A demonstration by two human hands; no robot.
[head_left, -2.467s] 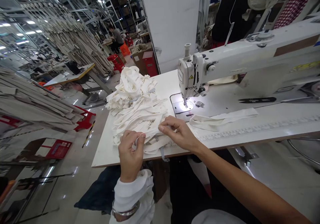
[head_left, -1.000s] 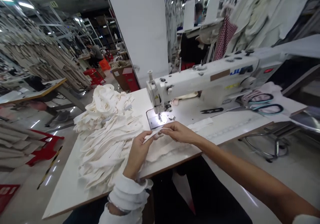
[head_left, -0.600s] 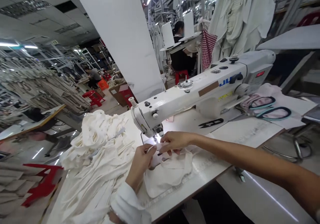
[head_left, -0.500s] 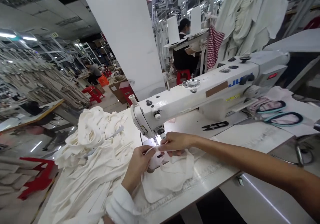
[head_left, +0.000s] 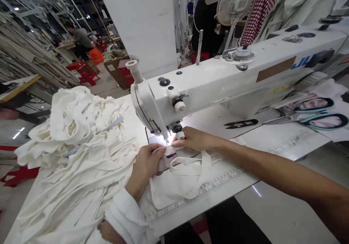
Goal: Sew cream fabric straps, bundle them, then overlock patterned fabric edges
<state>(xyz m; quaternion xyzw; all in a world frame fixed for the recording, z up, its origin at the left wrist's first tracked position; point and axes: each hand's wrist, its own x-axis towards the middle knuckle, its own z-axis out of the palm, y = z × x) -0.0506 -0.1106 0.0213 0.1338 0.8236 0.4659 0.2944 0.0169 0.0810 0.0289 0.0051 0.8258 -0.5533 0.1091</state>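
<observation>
A strip of white fabric (head_left: 181, 186) lies on the sewing table, its upper edge at the lit needle area of a white sewing machine (head_left: 196, 95). My left hand (head_left: 145, 166) pinches that edge just left of the presser foot (head_left: 167, 141), thumb and finger closed. From the right, my right hand (head_left: 192, 139) holds the same edge close behind the needle light, its fingertips partly hidden by the machine's knob. A small dark mark or label (head_left: 171, 155) shows on the cloth between the hands. The loose end of the fabric loops toward the table's front edge.
Heaped white fabric pieces (head_left: 81, 127) cover the table's left side. Black thread snips (head_left: 241, 123) and scissors with teal-edged handles (head_left: 324, 120) lie at right. A ruler tape (head_left: 201, 190) runs along the front edge. Other people sit at work farther back.
The view has moved closer and tilted down. Both hands stay at the needle; the fabric edge between them now lies flatter, nearer the presser foot.
</observation>
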